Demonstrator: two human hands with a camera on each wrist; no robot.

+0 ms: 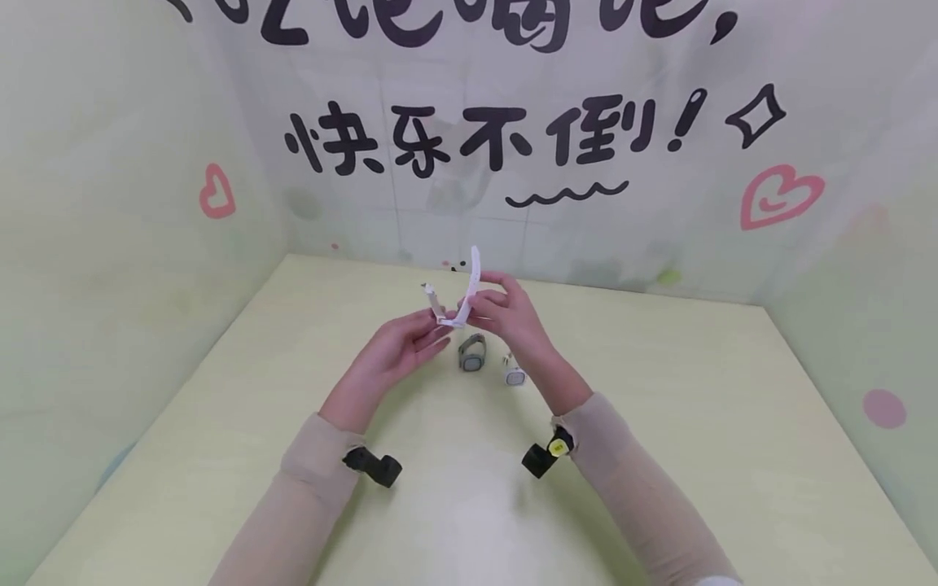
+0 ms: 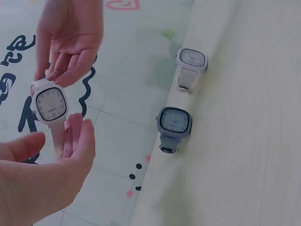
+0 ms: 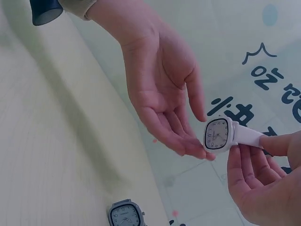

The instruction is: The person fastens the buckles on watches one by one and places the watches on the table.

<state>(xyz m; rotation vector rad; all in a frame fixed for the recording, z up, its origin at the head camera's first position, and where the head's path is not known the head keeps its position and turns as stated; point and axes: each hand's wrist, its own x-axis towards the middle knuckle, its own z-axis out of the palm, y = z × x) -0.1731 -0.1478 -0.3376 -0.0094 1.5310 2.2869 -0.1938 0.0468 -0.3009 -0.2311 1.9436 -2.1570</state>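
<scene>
A white wristwatch (image 1: pixel 452 323) is held up above the table, its square dial facing away in the head view and its two strap halves standing up unfastened. My right hand (image 1: pixel 507 314) pinches the longer strap half between thumb and fingers, plain in the right wrist view. At the dial's other side is my left hand (image 1: pixel 399 346), fingers loosely spread; in the left wrist view its fingertips touch the shorter strap half and the thumb stands a little apart from it. Below, a grey wristwatch (image 1: pixel 472 363) and another white wristwatch (image 1: pixel 515 377) rest on the table, dials toward me.
A pale yellow table (image 1: pixel 469 488) reaches back to a wall sheet (image 1: pixel 440 220) printed with dark lettering and pink hearts. Similar pale sheets close both sides. A black camera is strapped on each sleeved wrist.
</scene>
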